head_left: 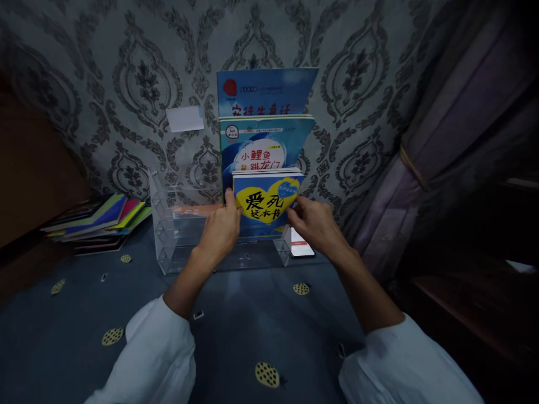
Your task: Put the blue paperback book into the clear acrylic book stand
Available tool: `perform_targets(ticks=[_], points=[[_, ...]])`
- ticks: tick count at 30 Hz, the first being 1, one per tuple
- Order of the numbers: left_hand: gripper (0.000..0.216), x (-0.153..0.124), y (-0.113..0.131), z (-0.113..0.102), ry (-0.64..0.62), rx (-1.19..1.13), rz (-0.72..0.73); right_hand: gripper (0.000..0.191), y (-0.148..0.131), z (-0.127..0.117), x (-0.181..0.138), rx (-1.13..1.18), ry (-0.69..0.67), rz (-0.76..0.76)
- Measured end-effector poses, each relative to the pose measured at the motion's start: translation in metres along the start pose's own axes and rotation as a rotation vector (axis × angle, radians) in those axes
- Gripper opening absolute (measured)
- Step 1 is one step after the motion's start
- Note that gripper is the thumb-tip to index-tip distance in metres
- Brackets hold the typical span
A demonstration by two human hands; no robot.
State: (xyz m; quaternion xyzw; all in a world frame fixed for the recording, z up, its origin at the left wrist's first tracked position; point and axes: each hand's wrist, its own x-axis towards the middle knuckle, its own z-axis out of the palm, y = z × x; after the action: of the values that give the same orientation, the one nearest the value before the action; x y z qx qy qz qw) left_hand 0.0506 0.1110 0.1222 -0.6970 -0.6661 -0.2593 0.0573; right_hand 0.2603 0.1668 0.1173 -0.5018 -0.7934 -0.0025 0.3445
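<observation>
A small blue book with a yellow heart on its cover stands upright at the front of a clear tiered rack. My left hand grips its left edge, thumb up along the side. On the opposite edge, my right hand pinches it with bent fingers. Behind it rises a taller teal book, and a still taller blue book stands at the back. The edges of more than one small book show along the top of the front one. The fingers behind the covers are hidden.
Left of the rack lies a pile of books beside a brown box-like object. A phone with a lit screen rests by the rack's right end. A white card shows against the patterned wall. A tied curtain hangs at right.
</observation>
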Motion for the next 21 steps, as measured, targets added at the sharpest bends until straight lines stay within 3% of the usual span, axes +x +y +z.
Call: perform_targets(ticks=[10,17,21], points=[[0.048,0.001,-0.004,0.0,0.016,0.02,0.013,0.017,0.006,0.003,0.002,0.031,0.062,-0.033],[0.047,-0.001,-0.001,-0.001,-0.007,0.035,0.009,0.02,0.005,0.0,0.002,0.102,0.025,-0.021],[0.044,-0.003,-0.002,-0.009,-0.025,0.03,-0.005,0.029,0.012,-0.009,0.004,0.101,-0.068,-0.03]])
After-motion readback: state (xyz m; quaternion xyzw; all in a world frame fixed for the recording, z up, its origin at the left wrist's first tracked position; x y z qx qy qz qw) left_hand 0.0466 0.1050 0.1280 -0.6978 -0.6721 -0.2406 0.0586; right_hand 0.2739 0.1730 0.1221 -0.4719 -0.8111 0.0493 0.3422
